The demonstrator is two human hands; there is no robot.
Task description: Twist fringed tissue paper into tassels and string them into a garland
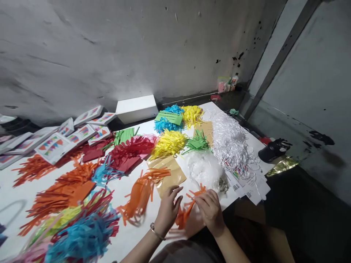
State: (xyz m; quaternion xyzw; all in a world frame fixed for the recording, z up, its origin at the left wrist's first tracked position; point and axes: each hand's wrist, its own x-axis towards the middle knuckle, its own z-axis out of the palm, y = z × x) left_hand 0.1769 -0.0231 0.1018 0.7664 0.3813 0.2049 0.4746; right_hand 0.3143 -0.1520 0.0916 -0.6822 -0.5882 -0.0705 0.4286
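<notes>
My right hand [210,211] is closed, pinching an orange paper tassel [183,216] near its upper end. The tassel's fringed strips hang down to the left between my two hands, slightly blurred. My left hand [169,209], with a bracelet [157,231] on its wrist, is just left of the tassel; thumb and fingers are apart with nothing between them. Beyond my left hand lies a brown paper sheet [172,176]. A larger orange fringed paper [140,193] rests to its left. Past my right hand sits a clear plastic bag [205,168].
Fringed paper bundles in orange [71,179], blue [82,237], red [131,150] and yellow [168,143] spread across the white table. White string [230,138] is heaped at the right. A white box [136,109], printed packs [53,147] and a black bottle [272,150] stand near the edges.
</notes>
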